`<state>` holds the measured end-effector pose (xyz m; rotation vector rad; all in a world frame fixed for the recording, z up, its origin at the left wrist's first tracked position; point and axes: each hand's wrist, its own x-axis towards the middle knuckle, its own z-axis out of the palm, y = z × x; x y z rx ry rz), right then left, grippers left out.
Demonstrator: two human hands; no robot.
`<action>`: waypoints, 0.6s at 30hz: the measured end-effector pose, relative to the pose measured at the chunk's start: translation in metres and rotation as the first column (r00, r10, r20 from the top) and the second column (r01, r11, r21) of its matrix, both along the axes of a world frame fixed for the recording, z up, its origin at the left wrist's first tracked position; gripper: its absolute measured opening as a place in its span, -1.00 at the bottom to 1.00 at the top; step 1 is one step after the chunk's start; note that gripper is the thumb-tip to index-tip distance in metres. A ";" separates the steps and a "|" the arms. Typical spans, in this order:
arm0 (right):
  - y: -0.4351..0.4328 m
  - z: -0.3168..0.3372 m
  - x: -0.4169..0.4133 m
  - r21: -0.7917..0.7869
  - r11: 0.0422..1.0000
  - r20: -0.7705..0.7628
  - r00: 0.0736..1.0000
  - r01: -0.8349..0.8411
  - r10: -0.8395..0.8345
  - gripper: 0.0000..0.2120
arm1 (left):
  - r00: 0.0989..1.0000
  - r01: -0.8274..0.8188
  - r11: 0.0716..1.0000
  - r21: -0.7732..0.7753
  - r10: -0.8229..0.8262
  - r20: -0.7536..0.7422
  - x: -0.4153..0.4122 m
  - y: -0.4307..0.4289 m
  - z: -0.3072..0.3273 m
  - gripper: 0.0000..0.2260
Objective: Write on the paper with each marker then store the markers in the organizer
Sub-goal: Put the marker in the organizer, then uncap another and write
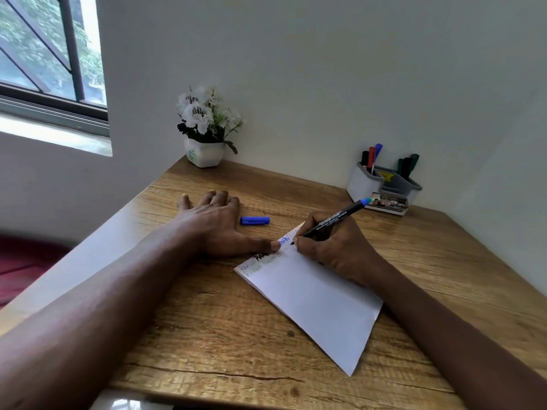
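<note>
A white sheet of paper (319, 303) lies on the wooden table (207, 335), with words in several colours along its far edge. My right hand (331, 247) grips a black-barrelled blue marker (331, 221), whose tip touches the paper beside blue lettering. My left hand (216, 223) lies flat on the table, fingers spread, its thumb pressing the paper's far edge. The marker's blue cap (255, 220) lies on the table just right of my left hand. A grey organizer (381, 184) stands at the back right and holds several markers upright.
A white pot of white flowers (205, 128) stands in the table's far left corner against the wall. A window is at the upper left. The table's left edge runs under my left forearm.
</note>
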<state>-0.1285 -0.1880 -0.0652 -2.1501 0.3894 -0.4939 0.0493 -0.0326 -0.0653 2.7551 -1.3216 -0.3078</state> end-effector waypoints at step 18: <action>-0.002 -0.002 0.002 0.003 0.999 -0.001 0.999 -0.044 0.044 -0.93 | 1.000 -0.002 1.000 -0.011 0.002 -0.001 -0.005 0.004 0.003 0.26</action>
